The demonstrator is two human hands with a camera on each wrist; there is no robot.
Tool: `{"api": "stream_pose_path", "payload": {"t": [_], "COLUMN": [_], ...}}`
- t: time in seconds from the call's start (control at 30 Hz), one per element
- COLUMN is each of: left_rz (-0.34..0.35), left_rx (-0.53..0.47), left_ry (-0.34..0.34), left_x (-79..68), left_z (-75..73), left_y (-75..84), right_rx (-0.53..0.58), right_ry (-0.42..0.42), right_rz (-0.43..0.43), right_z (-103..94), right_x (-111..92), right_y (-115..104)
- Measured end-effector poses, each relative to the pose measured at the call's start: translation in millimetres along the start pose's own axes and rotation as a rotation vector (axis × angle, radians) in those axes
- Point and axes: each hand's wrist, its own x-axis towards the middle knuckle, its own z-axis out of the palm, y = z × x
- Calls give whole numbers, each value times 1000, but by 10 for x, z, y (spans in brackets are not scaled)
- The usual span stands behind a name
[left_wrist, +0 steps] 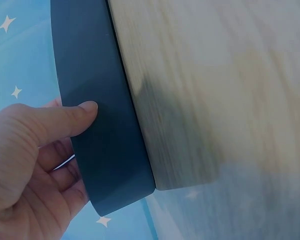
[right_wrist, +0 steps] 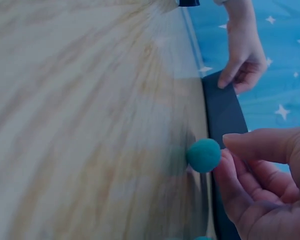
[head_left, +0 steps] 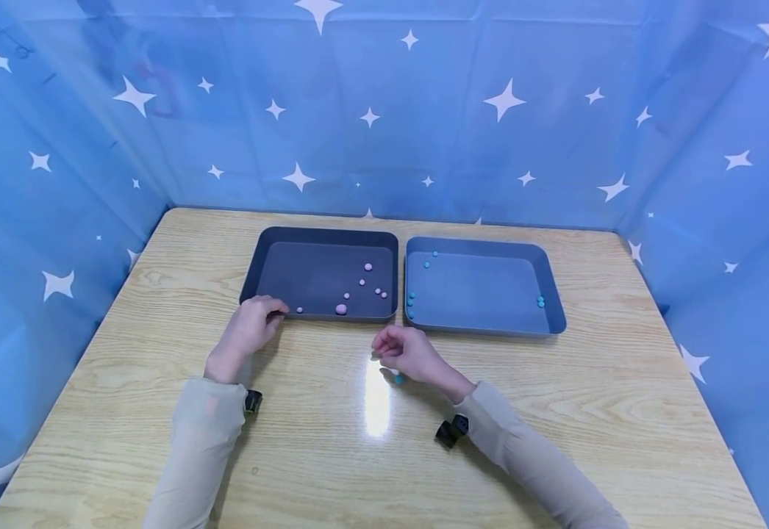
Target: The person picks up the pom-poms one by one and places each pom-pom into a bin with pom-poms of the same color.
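Note:
My left hand grips the near left corner of the dark grey tray. In the left wrist view its thumb presses the outer wall, with the other fingers behind the rim. My right hand is low over the table, just in front of the gap between the trays, its fingers bent and the thumb close to the index finger. A teal ball overlaps those fingertips in the right wrist view; I cannot tell whether they pinch it. In the head view a teal ball lies on the table below the hand.
Several pink balls lie in the dark tray. To its right stands a blue-grey tray with several teal balls inside. The wooden table is bordered by a blue star-patterned curtain.

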Motion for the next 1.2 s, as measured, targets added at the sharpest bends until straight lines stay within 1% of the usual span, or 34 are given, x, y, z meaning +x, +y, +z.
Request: {"api": "stream_pose_path", "payload": {"t": [0.13,0.23,0.5,0.6,0.73,0.9,1.2], "left_rz": [-3,-2,6,10,11,9,6], "left_rx": [-1,-1,-5,-7,-8,-6,-7], "left_ry": [-2,-2,6,9,11,12,10], "left_x": [-2,-6,-2,-3,1,0,-4], "left_z": [8,11,17,19,21,18,21], "left_y": [4,5,-7,-8,-7,-4,-14], "right_rx": [-29,-52,-120,-146,-160,-172,-177], "right_ry": [-3,-11,-44,-55,-67,-80,-75], "right_rz": [20,13,-64,-75,-76,-99,-110], "right_z": [6,3,-5,-16,-27,-31,-40], "right_x": [-10,-26,-37,-40,-45,-42,-38], "right_y": [21,19,16,15,8,11,6]}}
